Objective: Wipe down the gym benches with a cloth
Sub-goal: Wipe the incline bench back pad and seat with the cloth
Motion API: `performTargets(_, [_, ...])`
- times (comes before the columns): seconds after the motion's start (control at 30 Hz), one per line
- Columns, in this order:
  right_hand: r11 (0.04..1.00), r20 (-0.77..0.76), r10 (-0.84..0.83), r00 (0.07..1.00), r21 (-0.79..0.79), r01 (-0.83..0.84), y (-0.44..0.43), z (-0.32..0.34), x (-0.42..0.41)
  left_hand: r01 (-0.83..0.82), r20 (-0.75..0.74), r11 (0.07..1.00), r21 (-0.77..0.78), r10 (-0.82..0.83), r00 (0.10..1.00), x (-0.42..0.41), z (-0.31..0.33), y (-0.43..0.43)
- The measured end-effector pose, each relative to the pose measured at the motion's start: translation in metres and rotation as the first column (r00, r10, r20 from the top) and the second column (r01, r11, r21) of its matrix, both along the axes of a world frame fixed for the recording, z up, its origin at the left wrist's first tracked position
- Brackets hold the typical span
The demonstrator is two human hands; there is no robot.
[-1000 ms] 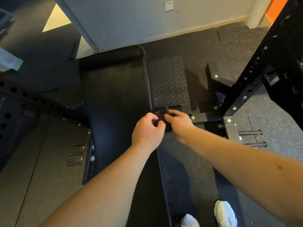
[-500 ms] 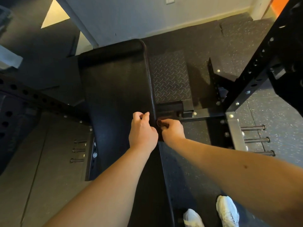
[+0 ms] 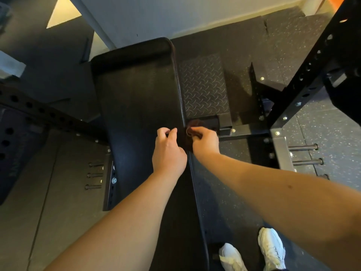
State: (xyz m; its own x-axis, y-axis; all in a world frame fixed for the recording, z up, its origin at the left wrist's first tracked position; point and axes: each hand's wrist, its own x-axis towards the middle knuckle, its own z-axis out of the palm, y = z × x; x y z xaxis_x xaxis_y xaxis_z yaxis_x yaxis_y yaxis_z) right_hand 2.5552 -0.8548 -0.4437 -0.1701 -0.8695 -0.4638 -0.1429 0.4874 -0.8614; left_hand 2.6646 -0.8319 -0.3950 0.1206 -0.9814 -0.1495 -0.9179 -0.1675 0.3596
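Left hand and right hand lowered to black bench edge, both pinching dark cloth, rubber floor, white wall

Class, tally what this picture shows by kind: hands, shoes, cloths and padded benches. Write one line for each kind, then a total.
Hands: 2, the left hand and the right hand
White shoes: 2
Cloth: 1
Padded bench: 1
Total: 6
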Motion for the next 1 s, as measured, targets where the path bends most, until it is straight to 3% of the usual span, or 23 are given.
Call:
performTargets(0.17, [0.96,-0.15,0.218,0.964,0.213,-0.184,0.018,-0.013,-0.005,-0.042,0.005,0.999,0.025,0.042,0.999,0.001,0.0,0.007])
performTargets(0.27, [0.988,-0.117,0.086,0.989,0.14,-0.069,-0.011,0.002,-0.005,-0.029,0.002,0.999,0.025,0.029,1.0,0.001,0.004,0.006])
performTargets(0.4, [0.993,0.058,-0.111,0.992,-0.031,0.113,-0.046,0.027,-0.001,-0.004,-0.019,1.0,-0.008,0.003,1.0,0.001,0.003,0.004])
performTargets(0.5, [0.993,0.098,-0.109,0.989,-0.036,0.112,-0.026,0.019,0.008,-0.022,-0.019,1.0,0.0,0.022,1.0,0.003,-0.002,0.007])
performTargets(0.63, [0.996,0.033,-0.09,0.995,0.025,0.089,0.024,-0.011,0.01,-0.024,0.003,1.0,0.0,0.024,1.0,0.005,-0.008,0.016])
performTargets(0.83, [0.971,-0.098,0.064,0.993,0.237,-0.039,0.029,-0.015,0.002,-0.038,0.007,0.999,0.036,0.038,0.999,0.012,-0.011,0.029])
performTargets(1.0, [0.989,0.078,-0.143,0.987,0.048,0.14,-0.024,0.016,0.0,-0.005,-0.025,1.0,0.009,0.005,1.0,0.014,-0.007,0.025])
